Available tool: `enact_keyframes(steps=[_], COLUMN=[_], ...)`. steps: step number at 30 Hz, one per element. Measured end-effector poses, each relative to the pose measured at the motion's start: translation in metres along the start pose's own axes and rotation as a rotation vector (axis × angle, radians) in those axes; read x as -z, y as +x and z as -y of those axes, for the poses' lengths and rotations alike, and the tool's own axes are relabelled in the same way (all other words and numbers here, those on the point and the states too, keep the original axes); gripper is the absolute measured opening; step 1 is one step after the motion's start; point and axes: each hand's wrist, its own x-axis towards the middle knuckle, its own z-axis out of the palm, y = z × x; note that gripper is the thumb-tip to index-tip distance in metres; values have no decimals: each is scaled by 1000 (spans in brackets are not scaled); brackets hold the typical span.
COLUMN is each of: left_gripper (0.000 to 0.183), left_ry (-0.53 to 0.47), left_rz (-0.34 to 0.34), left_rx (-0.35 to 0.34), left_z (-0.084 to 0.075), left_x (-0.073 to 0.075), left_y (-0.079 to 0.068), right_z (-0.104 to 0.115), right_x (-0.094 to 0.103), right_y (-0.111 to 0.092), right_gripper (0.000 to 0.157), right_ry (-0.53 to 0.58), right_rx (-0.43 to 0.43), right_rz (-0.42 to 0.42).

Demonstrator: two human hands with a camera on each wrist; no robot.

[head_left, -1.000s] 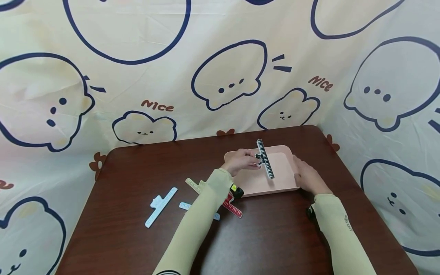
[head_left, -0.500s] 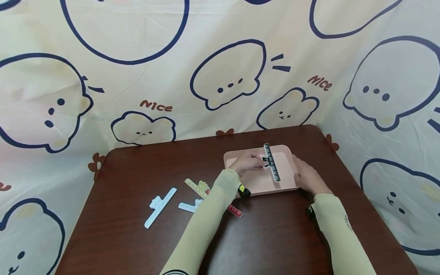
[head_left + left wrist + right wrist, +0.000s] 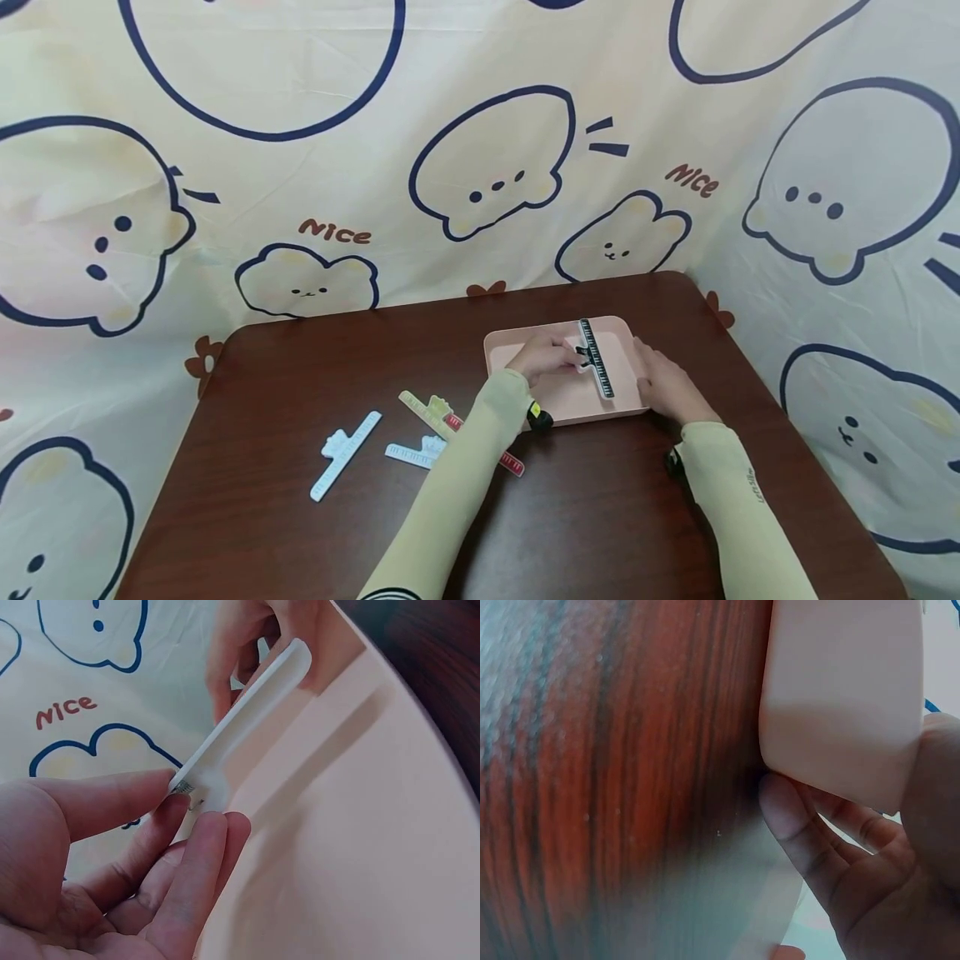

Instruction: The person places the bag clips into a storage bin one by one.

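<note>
My left hand [image 3: 546, 356] pinches a black-and-white ruler-style clip [image 3: 596, 358] by its grip tab, over the pink tray [image 3: 525, 408]. In the left wrist view the thumb and fingers hold the tab, and the clip's pale bar [image 3: 247, 712] slants up and away above the tray floor. My right hand [image 3: 670, 385] grips the tray's right edge near its front corner. In the right wrist view its fingers press at the lower corner of the tray wall [image 3: 840, 697], with the hand close beside the rim.
Left of the tray lie a light blue clip [image 3: 345, 456], a second blue clip [image 3: 408, 455], a pale yellow-green clip [image 3: 423, 410] and a red clip [image 3: 512, 463], partly behind my left sleeve. A cartoon-printed cloth [image 3: 480, 50] hangs behind the dark brown table [image 3: 585, 517].
My left hand has moved rightward with the black-and-white clip, bringing it lower over the tray's right half. More of the blue and yellow-green clips shows. The right hand keeps its place on the tray.
</note>
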Motion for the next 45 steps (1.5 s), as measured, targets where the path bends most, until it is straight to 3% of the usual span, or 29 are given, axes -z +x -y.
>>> enact_keyframes(steps=[14, 26, 45], left_gripper=[11, 13, 14], left_ry=[118, 109, 211], left_rz=[-55, -55, -97], left_rx=[37, 28, 81], left_z=[-2, 2, 4], left_x=[-11, -20, -28], left_y=[3, -1, 9], right_z=[2, 2, 1], right_x=[-2, 0, 0], right_y=[1, -2, -3], right_gripper=[75, 72, 74], right_ry=[4, -12, -21], right_rx=[-8, 44, 30], right_rz=[-6, -29, -28])
